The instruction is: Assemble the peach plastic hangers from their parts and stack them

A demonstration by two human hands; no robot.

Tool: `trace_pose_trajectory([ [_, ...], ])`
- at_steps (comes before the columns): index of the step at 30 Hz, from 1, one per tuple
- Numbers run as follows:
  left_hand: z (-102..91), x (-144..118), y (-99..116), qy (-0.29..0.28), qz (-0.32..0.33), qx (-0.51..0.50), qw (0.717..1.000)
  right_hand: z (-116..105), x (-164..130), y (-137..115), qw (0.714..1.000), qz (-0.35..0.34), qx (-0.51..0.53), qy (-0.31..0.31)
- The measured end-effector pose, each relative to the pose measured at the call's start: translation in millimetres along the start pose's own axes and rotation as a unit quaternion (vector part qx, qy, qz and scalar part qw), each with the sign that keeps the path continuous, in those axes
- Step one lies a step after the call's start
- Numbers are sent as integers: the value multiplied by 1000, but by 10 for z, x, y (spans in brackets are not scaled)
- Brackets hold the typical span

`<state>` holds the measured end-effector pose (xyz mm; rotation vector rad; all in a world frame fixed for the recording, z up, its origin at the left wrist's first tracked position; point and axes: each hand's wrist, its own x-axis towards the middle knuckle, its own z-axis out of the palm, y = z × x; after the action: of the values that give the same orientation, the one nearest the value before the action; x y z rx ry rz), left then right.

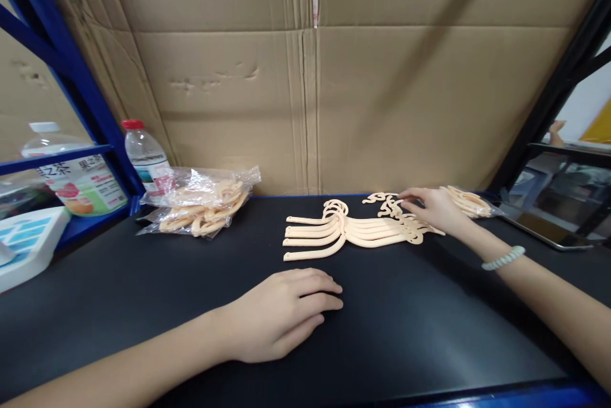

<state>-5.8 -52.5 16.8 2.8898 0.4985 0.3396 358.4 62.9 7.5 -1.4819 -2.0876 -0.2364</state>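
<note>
A row of several cream plastic hook-shaped pieces [344,230] lies side by side on the black tabletop [143,293]. My right hand [432,209] reaches across and its fingertips touch a loose cream piece [384,201] at the far end of the row; whether it grips it I cannot tell. My left hand [281,316] rests palm down on the bare black surface, nearer to me than the row, fingers loosely curled and holding nothing. A pale bracelet sits on my right wrist.
Clear plastic bags of the same cream pieces [203,201] lie at the back left, another bag [470,201] at the back right. A water bottle [146,156] stands by the blue rack post. Cardboard sheets [310,77] wall the back. A white box [28,242] sits far left.
</note>
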Motion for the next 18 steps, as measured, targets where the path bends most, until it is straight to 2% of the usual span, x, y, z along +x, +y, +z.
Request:
trace_pose_trajectory([
  [11,34,-13,-28,8,-2,-16,1000,207,26,-71,995,-13,-69,-68],
  [18,27,-10,-22,14,-2,-23,1000,274,42,-11,996,-12,-61,-68],
])
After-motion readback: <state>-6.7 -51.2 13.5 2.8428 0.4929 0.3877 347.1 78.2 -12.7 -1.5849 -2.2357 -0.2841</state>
